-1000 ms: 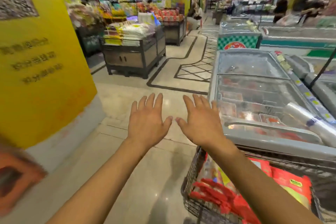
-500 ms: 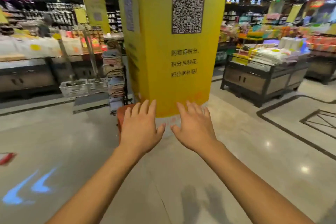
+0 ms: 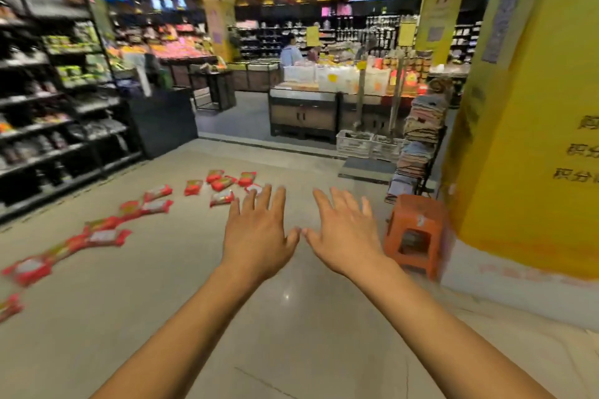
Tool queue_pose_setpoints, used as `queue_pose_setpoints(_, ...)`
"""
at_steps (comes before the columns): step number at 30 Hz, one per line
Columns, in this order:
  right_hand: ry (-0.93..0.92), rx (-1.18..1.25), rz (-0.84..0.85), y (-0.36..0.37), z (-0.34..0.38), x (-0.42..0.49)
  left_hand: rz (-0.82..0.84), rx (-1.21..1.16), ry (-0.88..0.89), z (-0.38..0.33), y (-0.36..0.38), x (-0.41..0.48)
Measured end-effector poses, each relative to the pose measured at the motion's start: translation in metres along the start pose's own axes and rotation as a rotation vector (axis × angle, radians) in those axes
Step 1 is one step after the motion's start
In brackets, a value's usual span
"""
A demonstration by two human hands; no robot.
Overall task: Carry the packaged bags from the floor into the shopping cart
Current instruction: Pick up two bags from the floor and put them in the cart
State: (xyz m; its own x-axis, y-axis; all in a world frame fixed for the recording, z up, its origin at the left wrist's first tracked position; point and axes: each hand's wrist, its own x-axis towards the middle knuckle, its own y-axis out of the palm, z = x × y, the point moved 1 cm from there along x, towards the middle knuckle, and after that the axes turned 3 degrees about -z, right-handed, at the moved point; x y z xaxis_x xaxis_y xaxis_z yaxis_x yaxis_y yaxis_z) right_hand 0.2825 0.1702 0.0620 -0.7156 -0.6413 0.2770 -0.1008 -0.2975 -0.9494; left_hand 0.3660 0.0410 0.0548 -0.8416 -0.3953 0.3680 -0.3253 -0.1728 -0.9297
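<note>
Head camera is showing me my left hand and right hand hovering out front, fingers spread, holding nothing. Red plastic packaged bags are lying scattered on the pale tiled floor, ahead and leftward, untouched. I am judging this the approach to a pickup: stepping closer, bending, gripping the nearest bag. No shopping cart is showing.

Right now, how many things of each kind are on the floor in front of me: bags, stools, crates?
Bags: about 14 (blurred, so the count is rough)
Stool: 1
Crates: 2
Total: about 17
</note>
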Motion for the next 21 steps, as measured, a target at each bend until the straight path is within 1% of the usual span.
queue_pose_setpoints(6, -0.233, 0.070, 0.037, 0.013, 0.076, -0.027, 0.040, 0.123, -0.245, 0.060, -0.023, -0.080)
queue_pose_setpoints(11, -0.380, 0.087, 0.076, 0.020, 0.129, -0.042, 0.060, 0.183, -0.397, 0.094, -0.042, -0.127)
queue_pose_setpoints(15, -0.451, 0.086, 0.106, 0.027, 0.160, -0.043, 0.081, 0.210, -0.449, 0.120, -0.046, -0.146)
queue_pose_setpoints(21, -0.496, 0.052, 0.128, 0.041, 0.197, -0.021, 0.087, 0.194, -0.487, 0.159, -0.034, -0.143)
